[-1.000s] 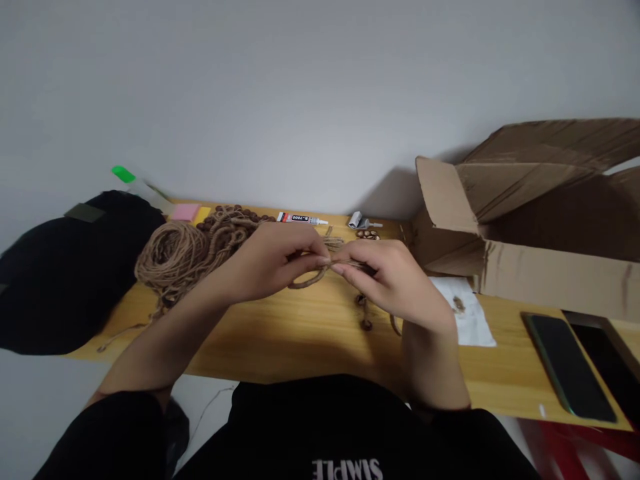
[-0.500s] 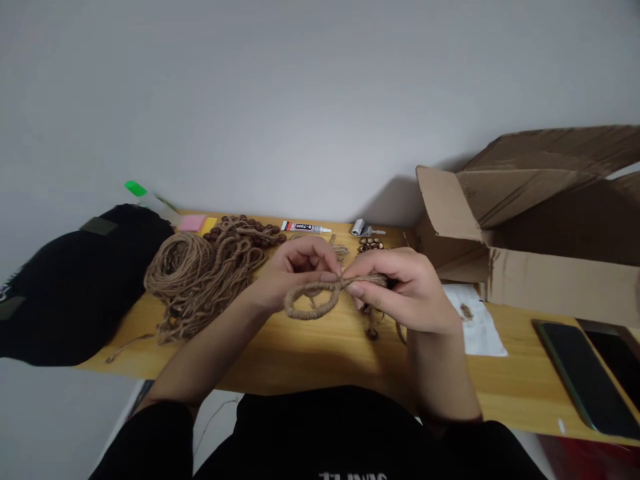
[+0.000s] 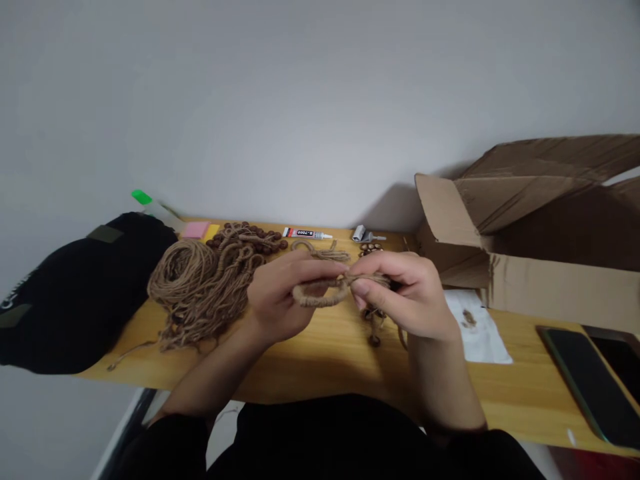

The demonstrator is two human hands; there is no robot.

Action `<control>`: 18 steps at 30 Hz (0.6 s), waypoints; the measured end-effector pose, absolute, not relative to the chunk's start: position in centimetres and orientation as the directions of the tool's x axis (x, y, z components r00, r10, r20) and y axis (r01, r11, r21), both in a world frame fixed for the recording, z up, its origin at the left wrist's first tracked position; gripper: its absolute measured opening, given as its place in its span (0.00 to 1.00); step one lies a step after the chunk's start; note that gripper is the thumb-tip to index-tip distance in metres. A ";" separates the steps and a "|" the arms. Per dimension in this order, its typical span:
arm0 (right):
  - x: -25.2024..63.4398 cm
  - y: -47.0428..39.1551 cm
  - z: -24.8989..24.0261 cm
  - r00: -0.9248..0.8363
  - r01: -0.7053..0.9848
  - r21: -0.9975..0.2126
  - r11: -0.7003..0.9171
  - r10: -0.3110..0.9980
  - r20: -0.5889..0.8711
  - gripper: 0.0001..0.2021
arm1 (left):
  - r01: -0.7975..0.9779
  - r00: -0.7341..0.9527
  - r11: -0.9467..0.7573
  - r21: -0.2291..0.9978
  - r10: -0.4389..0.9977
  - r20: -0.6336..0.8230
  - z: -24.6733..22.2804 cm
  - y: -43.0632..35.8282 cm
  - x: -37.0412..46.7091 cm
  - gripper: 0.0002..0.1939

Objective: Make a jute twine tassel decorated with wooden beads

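A wooden table [image 3: 320, 363] spans the middle of the frame, with an open cardboard box [image 3: 555, 283] at the right and a black cloth item [image 3: 75, 300] at the far left. A heap of brown twine [image 3: 205, 307] lies left of centre. At the centre, the left hand [image 3: 277, 293] and right hand [image 3: 423, 297] meet: the left fingers pinch a twine-wrapped loop [image 3: 320, 302] at its neck, the right thumb and forefinger grip the strands [image 3: 376, 279] beside it. Behind them, near the frame's centre, lies a small labelled tube [image 3: 304, 233]
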State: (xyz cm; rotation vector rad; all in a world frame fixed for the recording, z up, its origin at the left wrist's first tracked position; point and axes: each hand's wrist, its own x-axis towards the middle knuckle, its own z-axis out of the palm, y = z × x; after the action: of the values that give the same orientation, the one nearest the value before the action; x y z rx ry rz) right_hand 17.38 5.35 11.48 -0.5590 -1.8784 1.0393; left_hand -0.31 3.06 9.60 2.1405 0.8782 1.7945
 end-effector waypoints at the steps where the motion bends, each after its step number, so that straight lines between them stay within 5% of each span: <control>1: 17.4 5.3 11.5 -0.508 -0.035 -0.835 0.549 0.710 0.488 0.05 | 0.337 0.081 -0.806 0.486 0.539 0.838 9.6 3.0 -0.3 0.13; 4: 17.5 5.3 11.5 -0.508 -0.064 -0.824 0.564 0.692 0.513 0.05 | 0.344 0.074 -0.804 0.485 0.538 0.840 9.5 3.1 -0.2 0.10; 11: 16.8 4.8 11.0 -0.356 -0.011 -0.782 0.623 0.728 0.585 0.04 | 0.145 -0.073 -0.631 0.762 0.762 0.644 8.6 2.9 0.8 0.05; 15: 16.2 4.7 10.8 -0.258 0.148 -0.688 0.711 0.699 0.667 0.04 | -0.161 -0.164 -0.386 0.908 0.918 0.361 8.2 3.0 2.0 0.09; 18: 16.0 4.8 10.7 -0.232 0.279 -0.626 0.728 0.684 0.692 0.04 | -0.415 -0.155 -0.223 0.882 0.973 0.173 8.7 3.0 2.8 0.12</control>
State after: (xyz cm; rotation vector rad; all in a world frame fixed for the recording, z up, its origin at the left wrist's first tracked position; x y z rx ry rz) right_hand 15.98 4.76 10.74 -0.7536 -1.8162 0.4520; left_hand 2.84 3.04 8.72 0.9534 0.8438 1.6197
